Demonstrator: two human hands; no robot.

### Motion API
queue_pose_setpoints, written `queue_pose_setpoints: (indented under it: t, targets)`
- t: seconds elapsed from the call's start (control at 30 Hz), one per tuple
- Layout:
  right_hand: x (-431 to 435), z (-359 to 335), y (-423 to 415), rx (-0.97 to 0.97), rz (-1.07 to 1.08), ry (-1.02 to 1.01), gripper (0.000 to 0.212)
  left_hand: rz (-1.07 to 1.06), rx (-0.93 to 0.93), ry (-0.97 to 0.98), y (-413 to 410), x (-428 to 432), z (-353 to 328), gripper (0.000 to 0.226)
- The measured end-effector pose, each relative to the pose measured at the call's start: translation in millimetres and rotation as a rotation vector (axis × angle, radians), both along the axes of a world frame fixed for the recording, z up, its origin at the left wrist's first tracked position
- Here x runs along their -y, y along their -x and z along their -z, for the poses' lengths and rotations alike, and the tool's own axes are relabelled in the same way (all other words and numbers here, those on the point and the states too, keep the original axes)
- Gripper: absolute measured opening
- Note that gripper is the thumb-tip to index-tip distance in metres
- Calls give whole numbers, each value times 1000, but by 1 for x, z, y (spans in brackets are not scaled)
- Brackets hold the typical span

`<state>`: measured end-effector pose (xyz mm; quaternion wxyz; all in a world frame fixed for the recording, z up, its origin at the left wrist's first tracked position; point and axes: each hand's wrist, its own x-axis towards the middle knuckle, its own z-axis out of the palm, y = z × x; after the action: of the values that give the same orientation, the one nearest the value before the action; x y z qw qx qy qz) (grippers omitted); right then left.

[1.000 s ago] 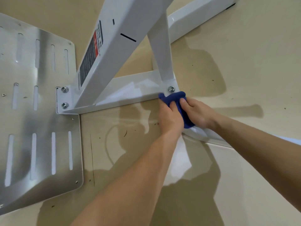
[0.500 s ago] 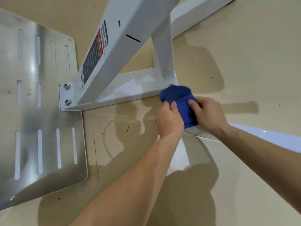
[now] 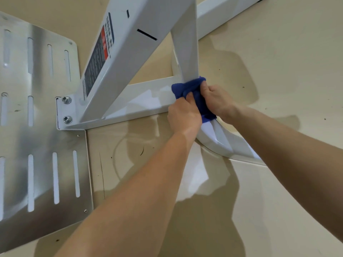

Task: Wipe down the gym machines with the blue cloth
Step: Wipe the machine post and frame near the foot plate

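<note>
- At the far left we see a brushed-metal footplate with long slots [image 3: 42, 112]. It is bolted to the white painted steel frame [image 3: 148, 97] of the gym machine, and a red-and-black warning label [image 3: 98, 58] runs along the frame's slanted beam.
- Our left hand [image 3: 182, 115] curls its fingers into the bunched blue cloth [image 3: 191, 89]. The cloth is pressed against the foot of the narrow upright post [image 3: 185, 52], where the post meets the base rail.
- Our right hand [image 3: 217, 101] grips the cloth's other side, fingers closed on it.
- We judge that we are wiping this joint. Next we need to work the cloth round the post, then along the curved white rail [image 3: 222, 141] with steady pressure.
- The glossy beige floor [image 3: 278, 71] lies beneath everything.
</note>
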<state>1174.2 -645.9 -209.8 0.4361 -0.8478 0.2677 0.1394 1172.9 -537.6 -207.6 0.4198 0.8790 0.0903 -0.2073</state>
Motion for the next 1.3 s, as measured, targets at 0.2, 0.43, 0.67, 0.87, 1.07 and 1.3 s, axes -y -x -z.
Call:
queue_pose_setpoints:
  t: [0.2, 0.43, 0.67, 0.87, 1.07, 1.3]
  targets:
    - [4, -6, 7, 3, 23, 16, 46, -10, 2, 6, 2, -2, 0, 43]
    - [-7, -4, 72, 154, 15, 173, 32, -35, 55, 14, 53, -3, 7, 34]
    - [-9, -8, 53, 41, -69, 51, 47, -182, -208, 286, 41, 4, -1, 55]
    - [-7, 2, 45, 81, -134, 64, 40, -126, -151, 219, 28, 8, 6, 44]
    - [-4, -6, 100, -17, -406, 579, 29, -185, -196, 234, 66, 16, 7, 33]
    - [-1, -7, 72, -165, -371, 477, 45, -108, -176, 209, 58, 10, 11, 37]
